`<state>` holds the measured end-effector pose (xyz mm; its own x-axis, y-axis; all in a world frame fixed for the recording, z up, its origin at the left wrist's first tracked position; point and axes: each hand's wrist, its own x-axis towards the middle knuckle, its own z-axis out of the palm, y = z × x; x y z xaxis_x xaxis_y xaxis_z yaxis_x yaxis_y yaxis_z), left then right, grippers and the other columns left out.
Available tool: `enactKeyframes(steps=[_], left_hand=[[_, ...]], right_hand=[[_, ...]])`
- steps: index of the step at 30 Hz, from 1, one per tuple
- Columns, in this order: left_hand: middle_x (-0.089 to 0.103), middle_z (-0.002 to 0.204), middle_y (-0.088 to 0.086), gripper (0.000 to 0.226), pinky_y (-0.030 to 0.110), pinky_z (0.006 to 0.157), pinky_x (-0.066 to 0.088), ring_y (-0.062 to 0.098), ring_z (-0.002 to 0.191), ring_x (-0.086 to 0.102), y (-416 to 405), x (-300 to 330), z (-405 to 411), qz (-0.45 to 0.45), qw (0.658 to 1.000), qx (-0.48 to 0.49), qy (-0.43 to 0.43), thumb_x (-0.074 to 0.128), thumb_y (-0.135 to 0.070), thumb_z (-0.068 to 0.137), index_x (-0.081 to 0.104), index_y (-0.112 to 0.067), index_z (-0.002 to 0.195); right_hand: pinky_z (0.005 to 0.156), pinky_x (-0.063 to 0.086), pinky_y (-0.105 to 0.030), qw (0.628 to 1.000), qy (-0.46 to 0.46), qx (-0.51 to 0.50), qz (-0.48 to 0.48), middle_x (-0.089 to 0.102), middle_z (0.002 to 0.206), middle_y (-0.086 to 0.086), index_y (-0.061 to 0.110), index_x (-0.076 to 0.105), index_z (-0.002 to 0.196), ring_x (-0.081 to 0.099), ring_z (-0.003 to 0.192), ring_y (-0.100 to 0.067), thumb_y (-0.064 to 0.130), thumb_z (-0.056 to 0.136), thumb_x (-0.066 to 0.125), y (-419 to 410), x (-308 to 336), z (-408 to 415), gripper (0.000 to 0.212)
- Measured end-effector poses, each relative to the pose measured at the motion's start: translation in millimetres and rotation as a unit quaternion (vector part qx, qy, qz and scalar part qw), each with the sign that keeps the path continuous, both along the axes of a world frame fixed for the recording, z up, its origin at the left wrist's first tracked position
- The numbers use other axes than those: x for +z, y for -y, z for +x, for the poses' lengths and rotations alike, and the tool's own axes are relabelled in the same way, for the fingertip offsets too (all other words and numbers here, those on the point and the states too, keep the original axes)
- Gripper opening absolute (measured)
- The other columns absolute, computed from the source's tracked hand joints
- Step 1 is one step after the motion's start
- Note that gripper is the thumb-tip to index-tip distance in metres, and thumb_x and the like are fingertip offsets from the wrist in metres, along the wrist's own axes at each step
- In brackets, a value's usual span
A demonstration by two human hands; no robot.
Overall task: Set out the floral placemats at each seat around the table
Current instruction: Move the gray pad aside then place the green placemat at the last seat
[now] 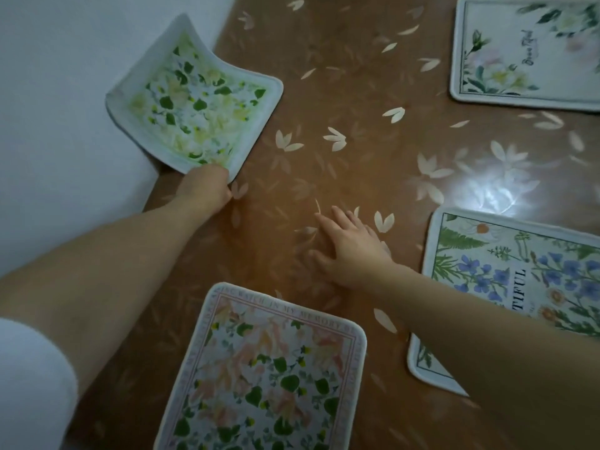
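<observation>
My left hand point(205, 186) grips the near edge of a green-and-yellow floral placemat point(191, 102), which bends upward and hangs partly over the left edge of the brown table point(341, 92). My right hand point(349, 246) rests flat on the tabletop with fingers spread, holding nothing. A pink-and-green floral placemat point(269, 371) lies flat at the near edge. A placemat with blue flowers point(506, 277) lies at the right, partly under my right forearm. A pale placemat with white blossoms point(526, 50) lies at the far right.
The tabletop has a glossy cover printed with pale petals, and a bright light glare point(487, 190) shows on it at the right. A white wall or floor point(65, 92) runs along the table's left edge.
</observation>
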<state>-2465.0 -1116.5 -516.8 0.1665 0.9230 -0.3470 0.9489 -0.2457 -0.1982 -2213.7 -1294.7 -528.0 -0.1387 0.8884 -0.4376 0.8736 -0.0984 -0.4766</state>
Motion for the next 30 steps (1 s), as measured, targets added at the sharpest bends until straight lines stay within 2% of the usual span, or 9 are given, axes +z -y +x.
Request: enactKeyframes(steps=[4, 6, 9, 14, 17, 20, 23, 27, 30], left_hand=[[0.065, 0.104, 0.022, 0.019, 0.040, 0.067, 0.046, 0.041, 0.093, 0.064, -5, 2, -4, -0.019, 0.998, -0.048, -0.036, 0.055, -0.008, 0.095, 0.065, 0.002, 0.106], [0.063, 0.095, 0.019, 0.016, 0.039, 0.065, 0.044, 0.038, 0.086, 0.062, -7, 5, -7, -0.018, 0.999, -0.032, -0.014, 0.053, -0.006, 0.095, 0.066, 0.002, 0.102], [0.061, 0.082, 0.016, 0.021, 0.041, 0.066, 0.050, 0.035, 0.076, 0.059, -8, 11, -14, -0.006, 0.999, 0.006, 0.047, 0.051, -0.009, 0.096, 0.069, 0.002, 0.091], [0.071, 0.082, 0.017, 0.027, 0.047, 0.068, 0.057, 0.036, 0.073, 0.064, 13, 29, -11, 0.051, 0.978, 0.052, 0.195, 0.055, -0.019, 0.098, 0.075, -0.003, 0.090], [0.077, 0.091, 0.014, 0.022, 0.040, 0.074, 0.056, 0.030, 0.083, 0.069, 26, 52, 15, 0.097, 0.941, 0.093, 0.311, 0.063, -0.023, 0.095, 0.080, -0.008, 0.097], [0.078, 0.105, 0.005, 0.020, 0.025, 0.077, 0.046, 0.013, 0.089, 0.063, 34, 82, 43, 0.118, 0.900, 0.147, 0.393, 0.070, -0.027, 0.090, 0.082, -0.014, 0.100], [0.075, 0.119, -0.001, 0.019, 0.024, 0.078, 0.044, 0.010, 0.091, 0.061, 50, 119, 69, 0.119, 0.876, 0.186, 0.428, 0.076, -0.031, 0.087, 0.082, -0.018, 0.099], [0.068, 0.133, -0.003, 0.011, 0.027, 0.081, 0.048, 0.013, 0.096, 0.059, 83, 173, 105, 0.111, 0.868, 0.172, 0.453, 0.076, -0.031, 0.087, 0.081, -0.020, 0.089], [0.065, 0.139, 0.000, 0.008, 0.018, 0.065, 0.044, 0.013, 0.099, 0.060, 118, 213, 139, 0.103, 0.881, 0.117, 0.446, 0.075, -0.029, 0.088, 0.079, -0.022, 0.084]], right_hand=[[0.125, 0.017, -0.056, 1.000, 0.000, -0.006, -0.016, 0.009, 0.174, -0.003, 0.034, 0.018, 0.162, 0.007, 0.159, -0.029, 0.059, 0.097, 0.047, -5, 5, -4, 0.076], [0.125, 0.019, -0.055, 1.000, -0.008, -0.012, -0.017, 0.011, 0.174, -0.004, 0.033, 0.021, 0.162, 0.008, 0.159, -0.030, 0.058, 0.097, 0.047, -4, 11, -5, 0.075], [0.125, 0.022, -0.052, 0.999, -0.016, -0.024, -0.014, 0.014, 0.174, -0.005, 0.031, 0.024, 0.162, 0.010, 0.158, -0.029, 0.055, 0.098, 0.048, -1, 21, -1, 0.072], [0.123, 0.022, -0.050, 0.998, -0.034, -0.045, -0.011, 0.018, 0.173, -0.007, 0.030, 0.026, 0.161, 0.018, 0.156, -0.034, 0.051, 0.101, 0.047, 5, 47, 8, 0.067], [0.124, 0.020, -0.053, 0.996, -0.050, -0.068, -0.005, 0.020, 0.172, -0.008, 0.030, 0.026, 0.162, 0.022, 0.155, -0.036, 0.053, 0.101, 0.049, 8, 69, 15, 0.069], [0.123, 0.027, -0.056, 0.992, -0.075, -0.097, 0.018, 0.022, 0.172, -0.005, 0.030, 0.028, 0.161, 0.028, 0.153, -0.032, 0.051, 0.100, 0.053, 12, 98, 27, 0.069], [0.117, 0.034, -0.044, 0.987, -0.087, -0.123, 0.064, 0.025, 0.171, -0.004, 0.029, 0.032, 0.160, 0.043, 0.144, -0.030, 0.051, 0.100, 0.055, 29, 137, 49, 0.068], [0.119, 0.031, -0.043, 0.977, -0.095, -0.147, 0.126, 0.028, 0.170, -0.006, 0.027, 0.035, 0.159, 0.036, 0.150, -0.031, 0.049, 0.101, 0.054, 64, 192, 91, 0.065], [0.118, 0.030, -0.038, 0.967, -0.104, -0.156, 0.175, 0.033, 0.167, -0.005, 0.023, 0.039, 0.158, 0.037, 0.149, -0.029, 0.044, 0.102, 0.056, 101, 229, 125, 0.063]])
